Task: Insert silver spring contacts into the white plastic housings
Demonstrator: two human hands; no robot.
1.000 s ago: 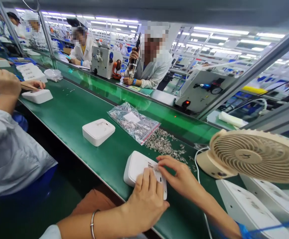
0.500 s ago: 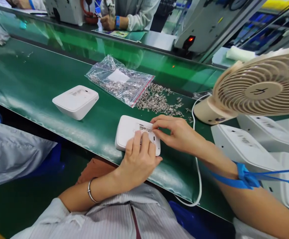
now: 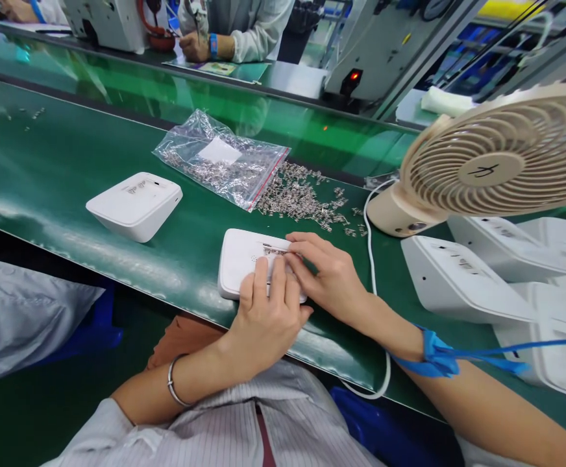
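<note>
Arching its fingers, the left hand grips the white housing on the worktop; the right hand pinches thumb to forefinger at the recess, whether around anything I cannot tell. Metal parts lie beyond.

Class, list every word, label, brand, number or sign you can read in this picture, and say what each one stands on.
No wording can be read with certainty.
Beige round plastic fan: dark angular mark on its hub, too unclear to read.
Clear plastic zip bag with a red strip: white rectangular label, no writing discernible.
White rounded plastic device under the left hand: any markings too small or covered to read.
</note>
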